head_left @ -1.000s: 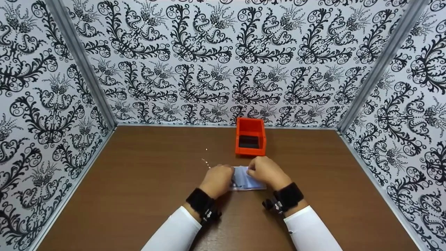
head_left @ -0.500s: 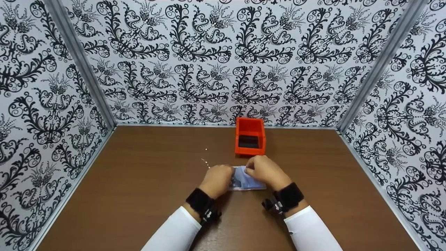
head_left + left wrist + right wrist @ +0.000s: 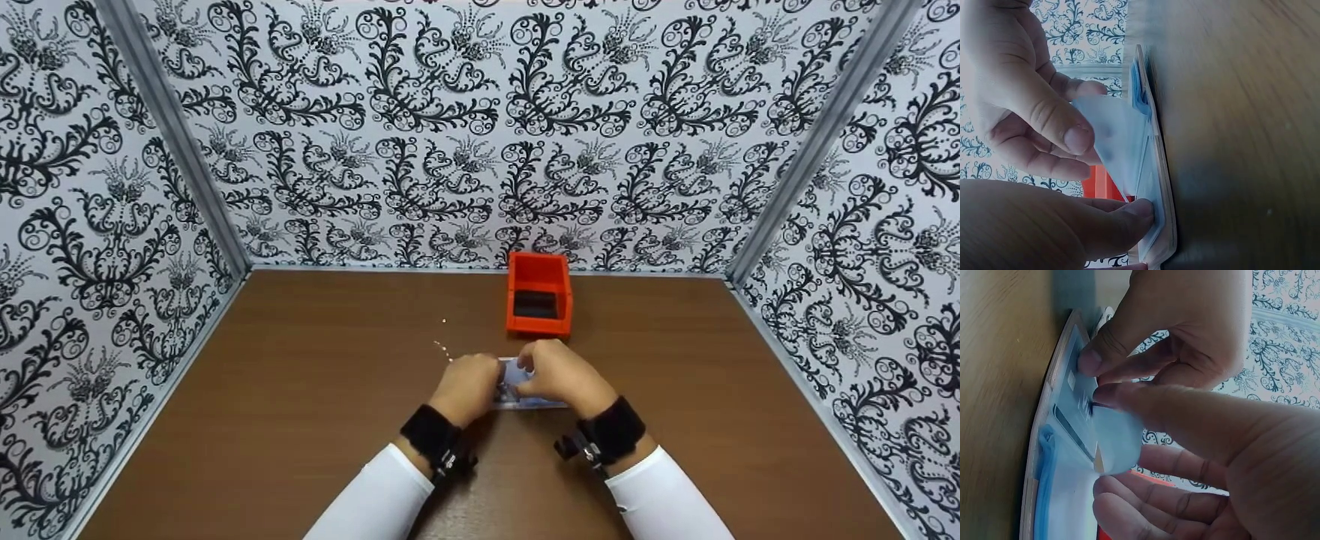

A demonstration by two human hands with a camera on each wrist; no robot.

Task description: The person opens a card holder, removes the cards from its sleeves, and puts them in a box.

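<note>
On the table lies an open, thin holder [image 3: 525,406] like a card wallet, with a tan edge and clear plastic sleeves. My left hand [image 3: 466,386] pinches its left side, the thumb [image 3: 1139,209] pressing down on a sleeve. A translucent sleeve flap [image 3: 1114,129] stands raised from the holder. My right hand [image 3: 566,375] is at this flap, its thumb [image 3: 1078,138] on one face and the fingers behind, spread apart from the thumb. A folded blue layer [image 3: 1047,467] sits at the holder's right part. Small print inside the sleeve is too blurred to read.
Behind the hands stands an orange bin [image 3: 540,325] with something dark inside. The brown table [image 3: 337,337] meets patterned walls [image 3: 450,165] at the back and sides. Small light spots [image 3: 444,349] show on the table left of the holder.
My right hand has let go of the blue layer, shifted slightly left and spread its thumb from its fingers. My left hand stays at the holder's left side.
</note>
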